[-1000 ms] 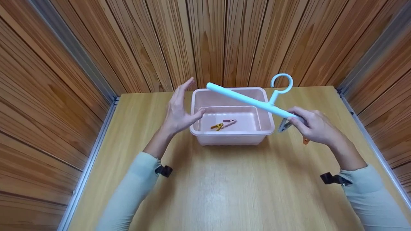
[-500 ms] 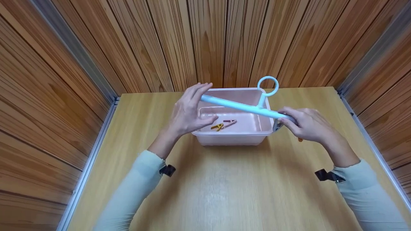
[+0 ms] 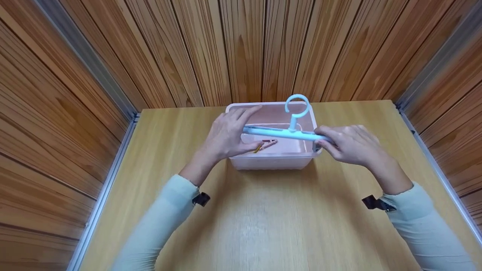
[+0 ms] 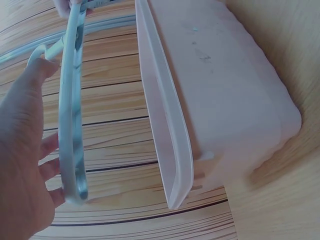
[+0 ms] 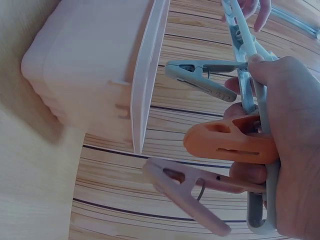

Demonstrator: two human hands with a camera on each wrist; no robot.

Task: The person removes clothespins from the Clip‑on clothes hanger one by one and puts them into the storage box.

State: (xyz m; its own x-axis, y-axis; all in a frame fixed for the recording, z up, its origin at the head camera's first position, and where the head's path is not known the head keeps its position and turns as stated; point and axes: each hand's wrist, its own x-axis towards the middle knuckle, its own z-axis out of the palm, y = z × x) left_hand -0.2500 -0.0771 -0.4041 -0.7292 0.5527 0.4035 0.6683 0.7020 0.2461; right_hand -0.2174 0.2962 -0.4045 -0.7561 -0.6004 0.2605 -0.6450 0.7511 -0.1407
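Observation:
A light blue clip hanger [image 3: 276, 132] is held level over the pink plastic bin, its hook [image 3: 307, 106] upward. My right hand [image 3: 348, 145] grips its right end. In the right wrist view, a grey-blue clip [image 5: 202, 77], an orange clip [image 5: 230, 142] and a pink clip [image 5: 187, 192] hang from the bar by that hand. My left hand [image 3: 229, 133] is at the other end, thumb and fingers spread; in the left wrist view its fingertips lie behind the bar [image 4: 70, 125]. Inside the bin [image 3: 271, 163] lie a pink clip [image 3: 269, 144] and a partly hidden yellow clip [image 3: 258, 148].
The bin stands at the back of the wooden table [image 3: 275, 214], close to the plank wall [image 3: 244, 49]. Metal rails [image 3: 103, 188] run along the table's sides. A small black camera [image 3: 201, 199] sits at the left cuff, another [image 3: 376, 203] at the right.
The hanger has moved left and down and come closer to level. My right hand has moved left with it. My left hand has moved right to the bar's left end.

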